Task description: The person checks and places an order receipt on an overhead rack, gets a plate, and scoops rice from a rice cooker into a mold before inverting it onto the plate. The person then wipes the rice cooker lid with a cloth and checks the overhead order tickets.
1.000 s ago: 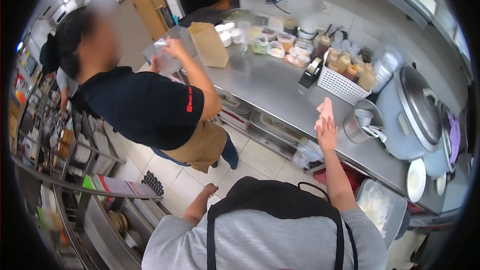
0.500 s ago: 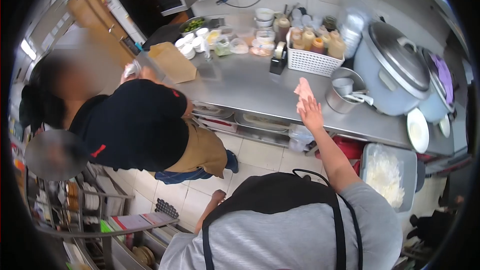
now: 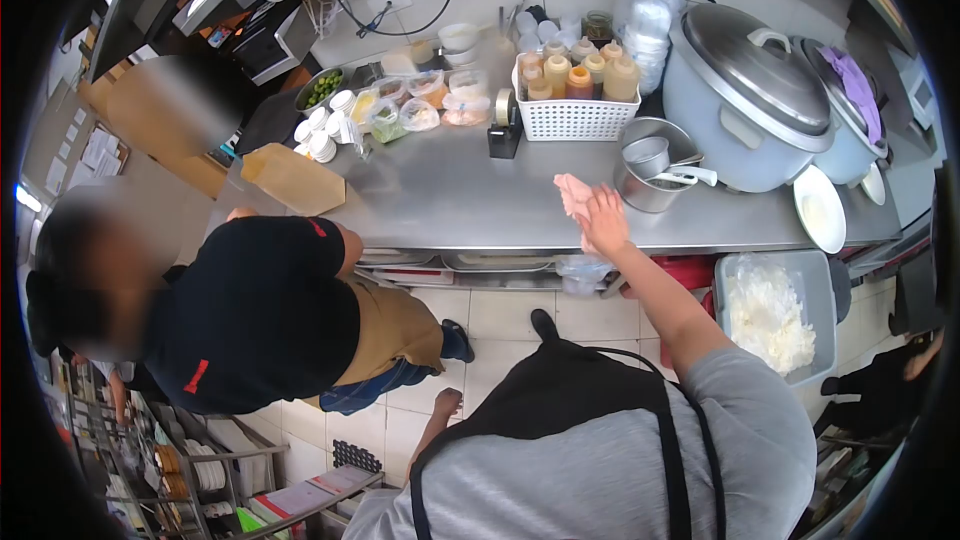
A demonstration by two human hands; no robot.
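My right hand (image 3: 605,223) presses on a pink cloth (image 3: 572,196), which is bunched on the steel counter (image 3: 440,195) near its front edge. My fingers bend over the cloth, and part of it is hidden under the palm. Just beyond the hand stands a steel pot (image 3: 650,190) holding a small metal cup and white-handled utensils. My left hand (image 3: 448,401) hangs low at my side above the tiled floor. Its fingers look curled, with nothing visible in them.
A white basket (image 3: 580,123) of sauce bottles and a tape dispenser (image 3: 505,130) stand behind. Large rice cookers (image 3: 740,130) and a white plate (image 3: 820,208) are rightward; a grey bin (image 3: 825,315) sits below. A co-worker (image 3: 260,310) stands left by a paper bag (image 3: 295,180).
The camera view has swung, shifting the counter items left. My right hand and the cloth are slightly nearer the counter's front edge, fingers less spread. The co-worker's hand has dropped mostly out of sight.
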